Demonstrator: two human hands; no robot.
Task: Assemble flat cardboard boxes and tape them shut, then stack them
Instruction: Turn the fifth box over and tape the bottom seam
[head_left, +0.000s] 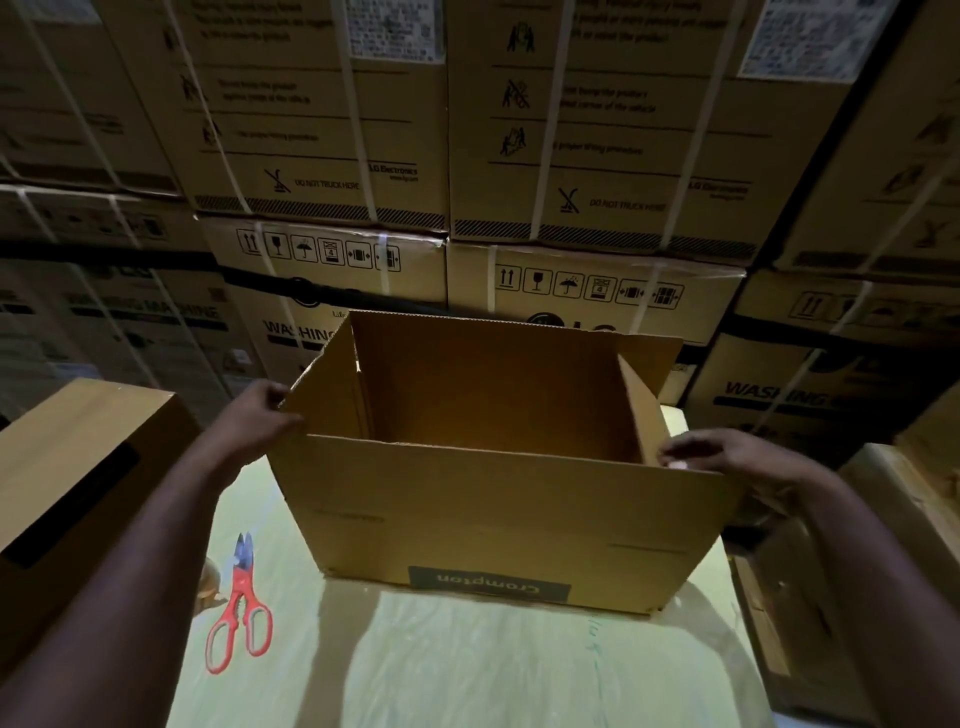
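A brown cardboard box (483, 525) stands opened out on the pale work surface (467, 670), its top open and all flaps upright. An upside-down dark label is printed low on its near wall. My left hand (260, 413) grips the box's left flap near the near-left corner. My right hand (727, 457) holds the near-right corner, fingers curled over the top edge of the near flap. Inside, the box is dark and I cannot tell how its bottom stands.
Red-handled scissors (240, 608) lie on the work surface left of the box, beside a partly hidden tape roll (210, 587). A closed taped carton (72, 483) sits at the left. More cartons (893, 519) crowd the right. Tall strapped appliance cartons (597, 156) wall the back.
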